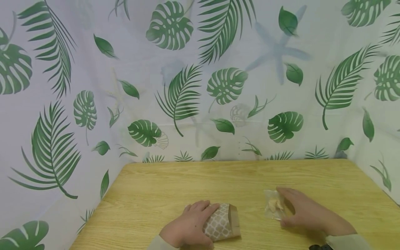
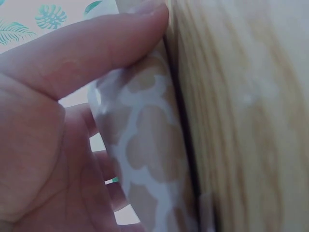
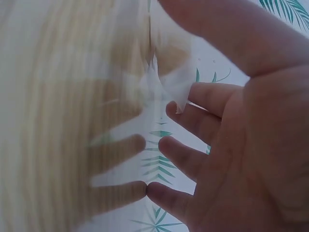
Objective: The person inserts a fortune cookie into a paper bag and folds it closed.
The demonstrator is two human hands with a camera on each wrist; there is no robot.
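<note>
A tan paper bag (image 1: 219, 222) with a white lattice pattern lies on the wooden table, its mouth facing right. My left hand (image 1: 193, 224) grips it, with the fingers over the far side and the thumb (image 2: 111, 48) along the near side. To the right is a small clear plastic packet (image 1: 274, 205) holding pale beige pieces. My right hand (image 1: 307, 211) reaches around the packet's right edge, thumb and fingers apart on either side of it. The right wrist view shows the fingertips (image 3: 169, 145) down at the shiny tabletop, right by a corner of the packet (image 3: 171, 63).
The wood-grain table (image 1: 193, 180) runs back to a hanging white cloth (image 1: 193, 146) printed with green leaves, which also encloses the left and right sides. A dark object (image 1: 320, 247) shows at the right wrist, at the bottom edge.
</note>
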